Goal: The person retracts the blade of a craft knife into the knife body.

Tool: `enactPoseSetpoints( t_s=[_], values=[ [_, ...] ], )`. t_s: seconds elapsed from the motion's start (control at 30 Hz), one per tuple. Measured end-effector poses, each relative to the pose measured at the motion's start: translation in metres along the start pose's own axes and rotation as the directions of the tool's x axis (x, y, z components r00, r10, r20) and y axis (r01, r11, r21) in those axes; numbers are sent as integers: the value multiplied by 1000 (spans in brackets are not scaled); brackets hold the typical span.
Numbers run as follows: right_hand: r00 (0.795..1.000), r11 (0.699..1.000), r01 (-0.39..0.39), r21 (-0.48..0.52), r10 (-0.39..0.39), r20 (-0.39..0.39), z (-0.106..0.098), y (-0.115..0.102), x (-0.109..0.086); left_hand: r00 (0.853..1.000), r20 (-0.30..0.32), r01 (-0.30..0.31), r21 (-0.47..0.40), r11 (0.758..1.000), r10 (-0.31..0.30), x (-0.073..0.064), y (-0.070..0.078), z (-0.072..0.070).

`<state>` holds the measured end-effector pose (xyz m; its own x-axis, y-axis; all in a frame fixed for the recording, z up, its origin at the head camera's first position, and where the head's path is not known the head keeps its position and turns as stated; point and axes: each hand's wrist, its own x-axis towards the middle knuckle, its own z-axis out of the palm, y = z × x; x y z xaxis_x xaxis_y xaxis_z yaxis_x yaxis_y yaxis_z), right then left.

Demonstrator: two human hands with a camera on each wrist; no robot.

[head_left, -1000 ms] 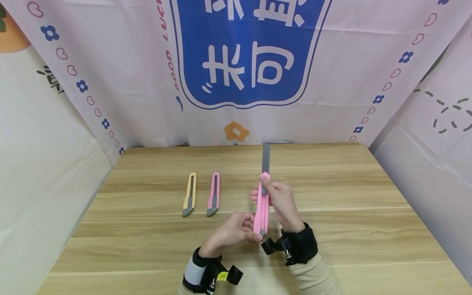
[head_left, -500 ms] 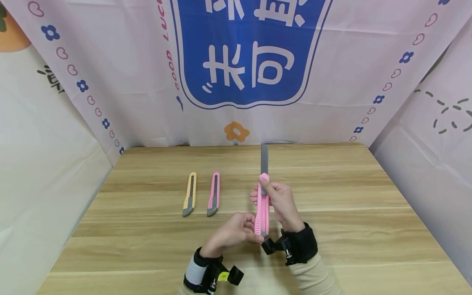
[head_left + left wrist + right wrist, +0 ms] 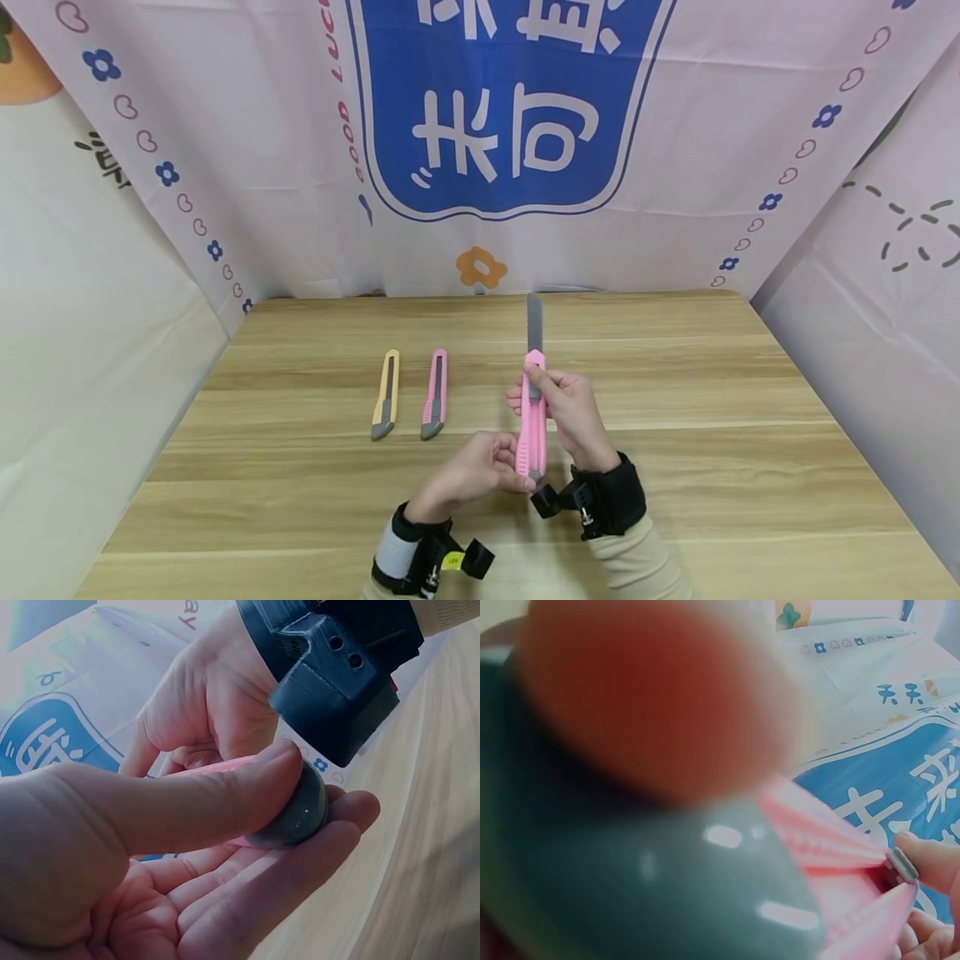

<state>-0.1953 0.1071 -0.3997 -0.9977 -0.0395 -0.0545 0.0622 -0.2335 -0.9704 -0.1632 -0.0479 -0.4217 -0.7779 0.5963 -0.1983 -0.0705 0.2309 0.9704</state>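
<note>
Both hands hold a pink utility knife (image 3: 533,425) over the table, its long grey blade (image 3: 535,323) extended toward the back wall. My left hand (image 3: 483,468) pinches the grey end nearest me, thumb on top and fingers beneath. In the left wrist view this grey end cap (image 3: 296,817) shows under the left thumb. Higher up the body, my right hand (image 3: 573,408) grips the knife close to where the blade comes out. Its thumb rests on the grey slider (image 3: 902,864). A blurred left thumb (image 3: 660,697) covers part of the right wrist view.
To the left on the wooden table (image 3: 300,500) lie a yellow utility knife (image 3: 386,396) and a smaller pink utility knife (image 3: 434,396), side by side with no blade showing. A printed cloth (image 3: 675,167) hangs behind the table's back edge.
The held knife's blade tip has swung slightly left. My right thumb sits a touch lower on it. The two lying knives have not moved.
</note>
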Motion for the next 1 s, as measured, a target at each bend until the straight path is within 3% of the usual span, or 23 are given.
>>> enactPoseSetpoints(
  t_s=[0.5,1.0],
  values=[
    [995,994,-102,-30,101,-23,2,-3,-2,1000,-18,-4,19,1000,4,0,1,-2],
    [998,998,-68,-13,68,-2,2,0,0,1000,-3,-16,-6,1000,16,-2,2,-3]
  ],
)
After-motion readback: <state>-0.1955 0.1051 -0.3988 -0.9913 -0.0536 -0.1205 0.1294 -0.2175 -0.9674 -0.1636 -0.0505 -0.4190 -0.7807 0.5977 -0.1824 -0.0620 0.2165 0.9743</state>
